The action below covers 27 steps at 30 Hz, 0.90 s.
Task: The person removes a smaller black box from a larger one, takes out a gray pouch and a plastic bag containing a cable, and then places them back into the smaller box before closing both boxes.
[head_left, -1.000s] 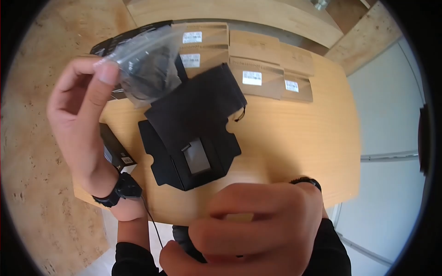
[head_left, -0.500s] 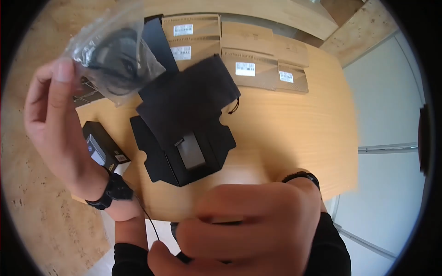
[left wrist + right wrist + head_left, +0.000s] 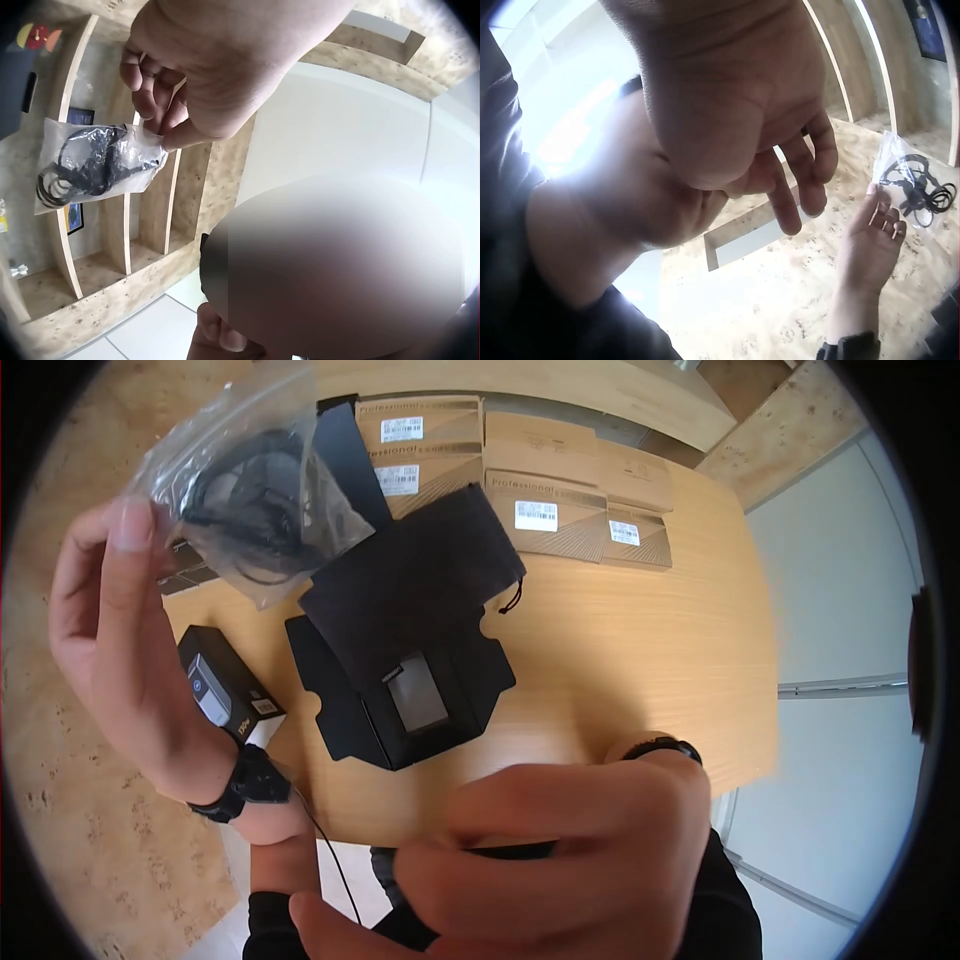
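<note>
My left hand (image 3: 125, 630) pinches the top edge of a clear zip bag (image 3: 330, 485) between thumb and fingers, above the table's left side. Inside the bag shows a coiled black cable (image 3: 94, 161). My right hand (image 3: 570, 850) is raised close to the head camera, its fingers loosely bent. The right wrist view shows these fingers (image 3: 786, 202) hanging with nothing visible in them. A dark drawstring pouch (image 3: 420, 560) lies across an unfolded black carton (image 3: 320, 660), which has a grey rectangle (image 3: 422, 695) in its middle.
Several brown cardboard boxes (image 3: 555, 490) with white labels stand stacked along the table's far side. A small black printed box (image 3: 235, 685) lies at the left edge of the wooden table (image 3: 640, 650). Behind the bag stands a larger dark box (image 3: 350, 460), partly hidden.
My left hand has shifted left with the zip bag, uncovering more of the small black box. The right hand stays raised near the head camera, its fingers moving slightly.
</note>
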Each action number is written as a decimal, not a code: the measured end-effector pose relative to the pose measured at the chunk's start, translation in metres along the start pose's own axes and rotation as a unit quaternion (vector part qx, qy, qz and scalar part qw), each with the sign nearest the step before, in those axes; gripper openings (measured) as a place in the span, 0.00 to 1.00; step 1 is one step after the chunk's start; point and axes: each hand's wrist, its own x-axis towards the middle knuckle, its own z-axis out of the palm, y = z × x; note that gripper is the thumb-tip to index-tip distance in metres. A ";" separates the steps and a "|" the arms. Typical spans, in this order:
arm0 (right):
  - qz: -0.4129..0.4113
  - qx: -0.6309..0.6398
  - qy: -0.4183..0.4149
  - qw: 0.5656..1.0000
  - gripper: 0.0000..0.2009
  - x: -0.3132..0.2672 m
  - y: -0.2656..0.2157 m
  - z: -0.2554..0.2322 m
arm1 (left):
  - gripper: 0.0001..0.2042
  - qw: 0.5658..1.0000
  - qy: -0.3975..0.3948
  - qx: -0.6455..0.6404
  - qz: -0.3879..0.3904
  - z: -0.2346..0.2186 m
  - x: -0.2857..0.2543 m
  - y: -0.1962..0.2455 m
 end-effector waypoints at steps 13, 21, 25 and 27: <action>0.169 -0.102 -0.253 0.947 0.15 0.026 -0.018 -0.055 | 0.02 0.999 -0.031 -0.038 -0.021 0.013 -0.008 0.010; 0.175 -0.097 -0.237 0.951 0.19 0.033 0.001 -0.065 | 0.05 0.997 -0.073 -0.038 -0.004 0.030 -0.005 0.014; 0.235 -0.180 -0.259 0.919 0.32 0.037 0.048 -0.055 | 0.05 0.993 -0.111 -0.007 -0.036 0.035 -0.008 0.017; 0.212 -0.189 -0.266 0.921 0.39 0.028 0.059 -0.048 | 0.05 0.990 -0.138 0.007 -0.037 0.037 -0.009 0.019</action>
